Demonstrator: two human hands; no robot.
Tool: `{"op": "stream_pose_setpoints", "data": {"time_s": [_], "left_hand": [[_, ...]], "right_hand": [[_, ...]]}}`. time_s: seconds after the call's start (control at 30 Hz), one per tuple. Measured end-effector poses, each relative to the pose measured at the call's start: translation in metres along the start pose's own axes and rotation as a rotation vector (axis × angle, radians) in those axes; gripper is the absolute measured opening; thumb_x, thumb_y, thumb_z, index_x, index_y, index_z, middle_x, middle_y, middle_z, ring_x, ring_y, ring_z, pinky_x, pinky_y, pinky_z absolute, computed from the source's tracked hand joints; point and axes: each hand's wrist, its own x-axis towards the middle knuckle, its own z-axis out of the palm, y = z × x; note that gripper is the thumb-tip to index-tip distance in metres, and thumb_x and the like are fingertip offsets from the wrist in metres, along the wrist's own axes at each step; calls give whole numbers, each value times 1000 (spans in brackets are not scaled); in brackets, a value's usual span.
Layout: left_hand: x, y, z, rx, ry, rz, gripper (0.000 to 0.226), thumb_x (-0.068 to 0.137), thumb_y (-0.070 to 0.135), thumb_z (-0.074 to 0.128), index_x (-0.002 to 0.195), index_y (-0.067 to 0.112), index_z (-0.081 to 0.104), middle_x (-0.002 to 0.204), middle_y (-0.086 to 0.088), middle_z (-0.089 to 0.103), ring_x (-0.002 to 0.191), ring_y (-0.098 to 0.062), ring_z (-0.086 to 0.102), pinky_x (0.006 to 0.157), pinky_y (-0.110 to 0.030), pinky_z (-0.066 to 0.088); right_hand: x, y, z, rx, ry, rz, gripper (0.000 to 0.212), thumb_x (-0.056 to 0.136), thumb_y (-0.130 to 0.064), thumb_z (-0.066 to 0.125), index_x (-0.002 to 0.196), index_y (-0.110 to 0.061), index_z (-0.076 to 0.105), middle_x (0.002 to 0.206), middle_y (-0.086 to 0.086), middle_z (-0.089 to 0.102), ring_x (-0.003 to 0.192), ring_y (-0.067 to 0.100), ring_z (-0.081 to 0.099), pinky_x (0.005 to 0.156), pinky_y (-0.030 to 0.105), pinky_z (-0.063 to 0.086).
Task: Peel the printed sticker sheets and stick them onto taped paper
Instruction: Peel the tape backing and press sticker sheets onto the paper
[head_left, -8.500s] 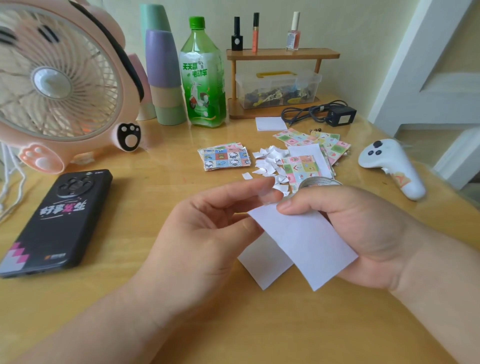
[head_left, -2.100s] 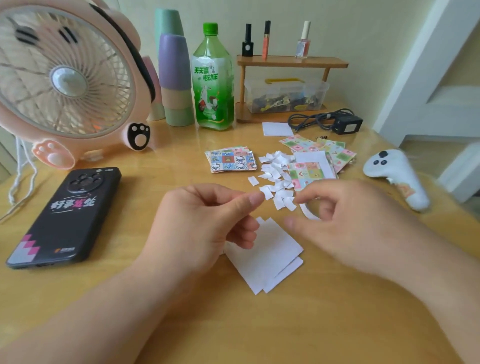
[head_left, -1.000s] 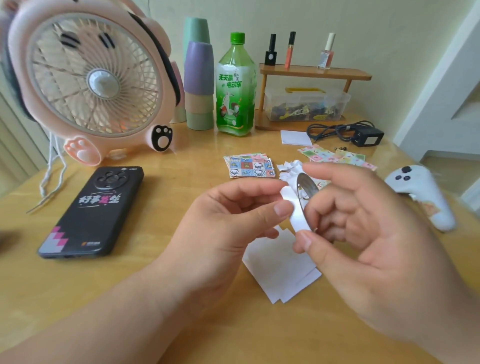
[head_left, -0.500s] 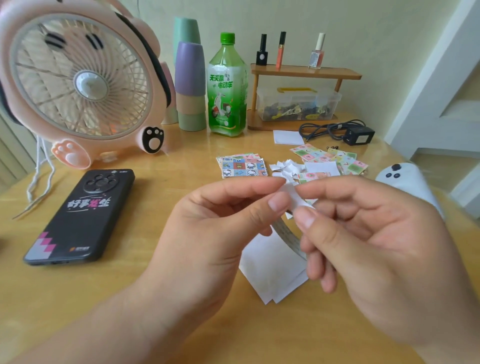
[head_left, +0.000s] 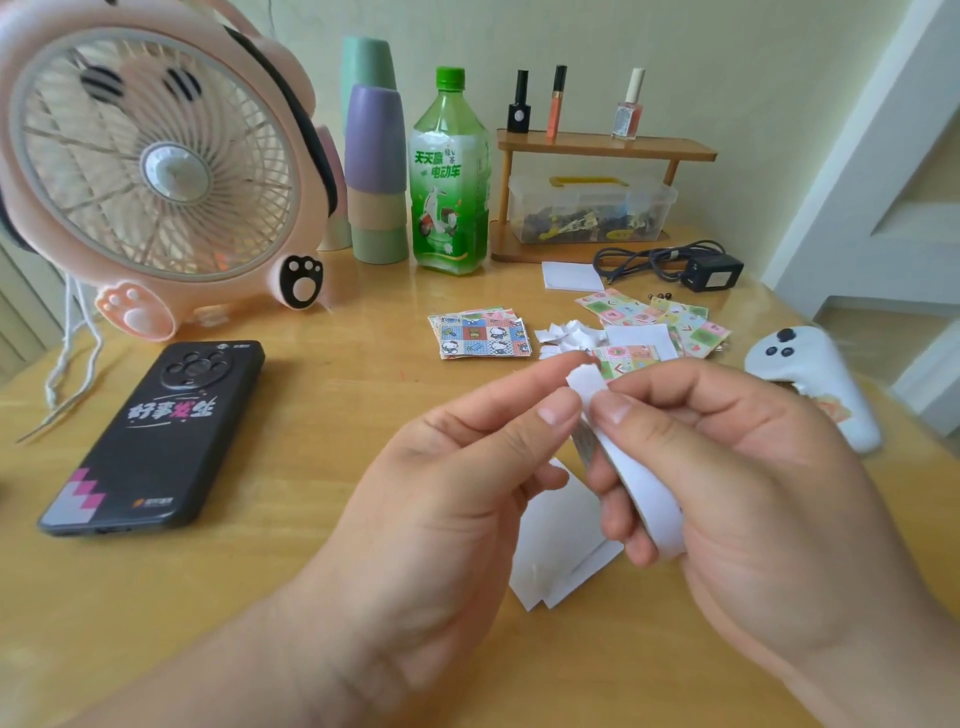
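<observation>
Two bare hands meet above a wooden bench (head_left: 260, 597). The right hand (head_left: 737, 499) holds a roll of white tape (head_left: 649, 493), fingers curled around it. The left hand (head_left: 447, 499) has its grip pinched together with the right thumb on the tape's loose end (head_left: 584, 379). Blank white paper (head_left: 561, 551) lies on the bench beneath the hands. Printed sticker sheets (head_left: 483, 335) and white scraps (head_left: 566, 332) lie farther back.

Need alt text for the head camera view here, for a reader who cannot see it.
Two bare hands meet above a wooden table: the right hand holds a white roll of tape, and the left hand pinches its loose end. White paper pieces lie beneath, colourful printed sticker sheets beyond, and a black phone at left.
</observation>
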Motion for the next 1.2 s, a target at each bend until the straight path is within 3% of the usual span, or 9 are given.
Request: {"op": "stream_pose_setpoints", "data": {"time_s": [0.13, 0.33, 0.5, 0.7, 0.8, 0.93, 1.2], "left_hand": [[-1, 0, 0, 10, 19, 19, 32, 82, 24, 75, 114, 17, 78, 114, -16, 73, 91, -28, 49, 90, -43, 35], [0, -1, -1, 7, 22, -9, 39, 83, 27, 73, 119, 11, 75, 104, -13, 68, 90, -32, 47, 91, -44, 33], [0, -2, -1, 91, 34, 21, 40, 83, 31, 71, 117, 11, 76, 99, -2, 72, 91, -27, 52, 91, -44, 35], [0, 0, -1, 128, 78, 28, 34, 77, 32, 79, 108, 17, 80, 100, 0, 76, 87, -21, 56, 89, -45, 39], [0, 0, 0, 91, 87, 7, 40, 77, 33, 81, 114, 19, 77, 107, -2, 76, 88, -24, 56, 91, -45, 39], [-2, 0, 4, 111, 40, 25, 29, 88, 33, 70, 105, 12, 79, 88, -17, 59, 77, -27, 51, 88, -46, 35], [-2, 0, 5, 69, 92, 16, 35, 84, 34, 73, 110, 12, 78, 88, -15, 59, 84, -30, 47, 87, -46, 34]], "right_hand": [[0, 0, 1, -4, 5, 17, 14, 74, -28, 71, 77, -15, 75, 59, 14, 65, 43, 25, 55, 39, 27, 41], [0, 0, 2, 0, -3, 10, 15, 74, -29, 72, 76, -15, 75, 59, 14, 64, 43, 25, 55, 38, 28, 40], [-1, 0, 2, -12, -8, 13, 14, 75, -29, 71, 76, -16, 75, 59, 13, 64, 43, 24, 55, 38, 27, 41], [-1, 2, 4, -5, -35, 15, 11, 76, -27, 69, 77, -17, 75, 59, 12, 64, 44, 22, 56, 39, 27, 42], [-1, 3, 4, -2, -40, 9, 10, 77, -27, 69, 78, -19, 75, 60, 11, 65, 45, 22, 57, 40, 27, 43], [-1, 3, 4, -14, -47, 10, 11, 78, -27, 68, 78, -18, 75, 60, 10, 65, 45, 22, 57, 40, 27, 43], [-2, 2, 6, -21, -46, 51, 14, 76, -29, 70, 78, -16, 76, 62, 9, 67, 46, 22, 56, 40, 27, 43]]}}
